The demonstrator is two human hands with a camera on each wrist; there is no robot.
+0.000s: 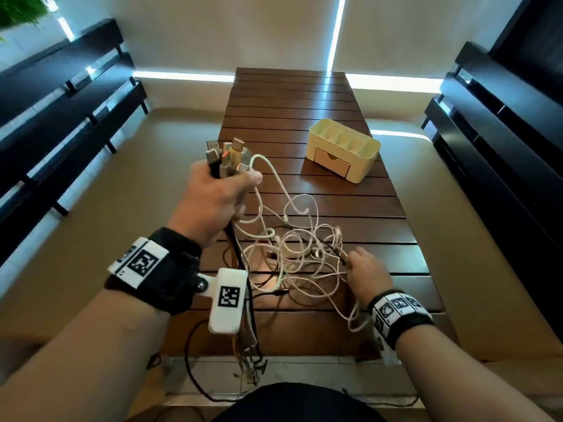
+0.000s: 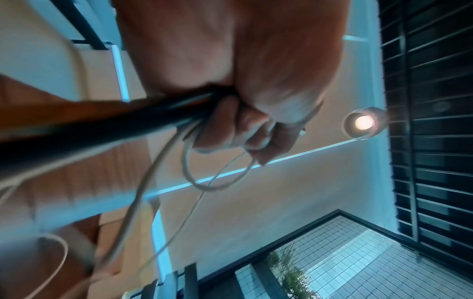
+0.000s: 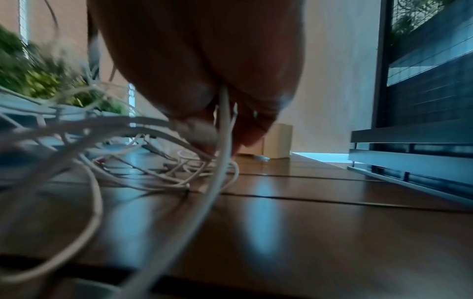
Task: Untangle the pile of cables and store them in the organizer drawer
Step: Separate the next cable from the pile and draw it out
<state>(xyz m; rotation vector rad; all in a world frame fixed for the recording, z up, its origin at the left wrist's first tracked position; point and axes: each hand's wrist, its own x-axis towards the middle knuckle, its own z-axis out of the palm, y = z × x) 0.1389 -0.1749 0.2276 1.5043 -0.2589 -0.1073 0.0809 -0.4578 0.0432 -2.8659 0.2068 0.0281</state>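
Observation:
My left hand [image 1: 217,193] is raised over the table's left edge and grips a bundle of cable ends, whose USB plugs [image 1: 228,155] stick up out of the fist. In the left wrist view my curled fingers [image 2: 230,129] wrap black and white cords. A tangle of white and black cables [image 1: 298,254] lies on the wooden slat table [image 1: 304,117]. My right hand [image 1: 362,272] is low at the tangle's right side, and its fingertips [image 3: 204,139] pinch a white cable [image 3: 220,161]. The yellow organizer [image 1: 344,149] stands at the right, its small drawer [image 1: 332,162] closed.
Black cords [image 1: 195,360] hang off the table's near edge toward my lap. Dark benches [image 1: 67,117] line the left side and dark shelving [image 1: 502,132] the right. The far half of the table holds only the organizer.

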